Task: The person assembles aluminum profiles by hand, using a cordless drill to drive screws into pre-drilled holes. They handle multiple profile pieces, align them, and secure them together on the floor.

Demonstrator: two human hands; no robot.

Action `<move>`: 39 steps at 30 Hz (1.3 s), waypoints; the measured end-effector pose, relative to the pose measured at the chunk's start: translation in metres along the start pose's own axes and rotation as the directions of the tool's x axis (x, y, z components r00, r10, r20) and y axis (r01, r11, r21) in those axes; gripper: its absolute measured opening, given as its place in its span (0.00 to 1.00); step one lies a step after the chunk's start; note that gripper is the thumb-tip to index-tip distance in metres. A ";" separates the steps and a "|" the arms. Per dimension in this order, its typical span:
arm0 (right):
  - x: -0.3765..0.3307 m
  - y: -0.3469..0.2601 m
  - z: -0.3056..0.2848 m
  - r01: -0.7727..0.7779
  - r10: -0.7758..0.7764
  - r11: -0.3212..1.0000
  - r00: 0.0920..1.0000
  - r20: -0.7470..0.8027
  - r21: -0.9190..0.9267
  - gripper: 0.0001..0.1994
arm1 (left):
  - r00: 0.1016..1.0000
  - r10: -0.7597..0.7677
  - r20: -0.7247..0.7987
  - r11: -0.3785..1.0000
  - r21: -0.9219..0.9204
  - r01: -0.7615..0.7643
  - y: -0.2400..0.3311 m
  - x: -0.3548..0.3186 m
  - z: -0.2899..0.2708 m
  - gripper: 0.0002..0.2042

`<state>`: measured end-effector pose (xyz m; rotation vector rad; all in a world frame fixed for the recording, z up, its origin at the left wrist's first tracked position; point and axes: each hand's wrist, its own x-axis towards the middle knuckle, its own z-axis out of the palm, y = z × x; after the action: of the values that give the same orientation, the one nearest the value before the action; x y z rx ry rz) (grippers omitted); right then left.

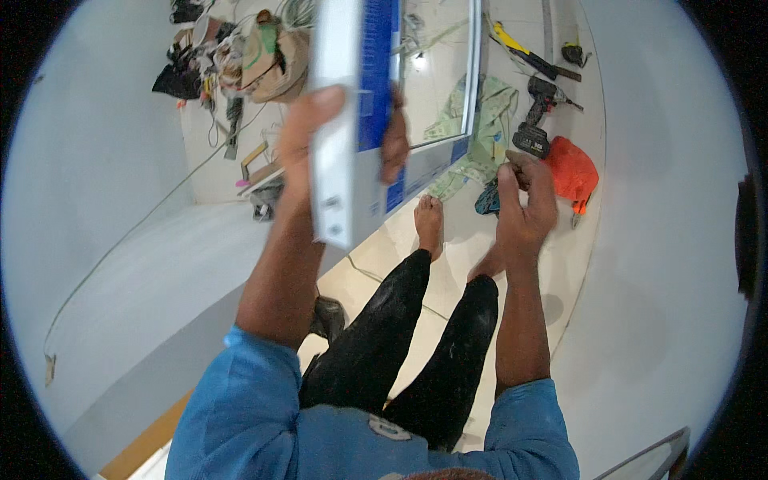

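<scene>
A white metal frame (334,168), like a window or door frame, with blue film on its faces, rises close in front of me. My left hand (302,132) is closed around its near upright, thumb on one side and fingers on the other. The frame's lower rail (428,166) runs off to the right, and the floor shows through the opening. To the right of that rail, my right hand (526,204) is raised with thumb and fingers curled together in a pinch. Whatever they may hold is too small to make out.
Beyond my right hand lie a black cordless drill (538,116), a red cloth bag (572,170), a yellow-and-black tool (524,50) and a patterned green cloth (490,120). At the far left are a tan bag (272,60) and heaped tools. A cable (148,210) crosses the left ledge.
</scene>
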<state>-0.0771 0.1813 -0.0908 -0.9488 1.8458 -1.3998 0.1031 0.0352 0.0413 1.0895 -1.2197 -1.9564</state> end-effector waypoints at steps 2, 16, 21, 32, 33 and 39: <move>0.004 -0.106 -0.016 0.326 -0.316 0.944 0.938 0.142 -0.048 0.16 | 0.996 -0.092 -0.002 0.982 -0.164 0.090 0.000 -0.001 -0.007 0.33; -0.006 -0.181 0.077 0.676 -0.663 0.695 0.734 0.148 -0.245 0.11 | 0.974 -0.195 0.114 0.852 -0.473 0.226 0.013 0.001 0.019 0.29; -0.028 -0.235 0.031 0.646 -0.667 0.714 0.745 -0.017 0.272 0.09 | 0.976 0.076 0.206 0.974 -0.223 -0.028 0.013 0.001 0.028 0.31; -0.101 0.266 -0.066 -0.529 0.511 0.659 0.837 -0.198 -0.535 0.12 | 0.965 0.043 0.259 0.998 0.029 -0.052 -0.003 0.015 0.002 0.33; -0.107 0.320 -0.071 -0.618 0.588 0.558 0.766 -0.262 -0.554 0.12 | 0.966 0.050 0.255 0.996 0.053 -0.066 -0.002 0.015 -0.002 0.32; -0.118 0.462 -0.088 -0.662 0.573 0.415 0.723 -0.386 -0.624 0.13 | 0.954 -0.063 0.293 0.994 0.099 0.036 -0.004 0.035 -0.021 0.29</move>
<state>-0.1640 0.4078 -0.5108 -0.3735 2.5461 -0.1955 0.1036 -0.0005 0.0211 0.8995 -1.4650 -2.1786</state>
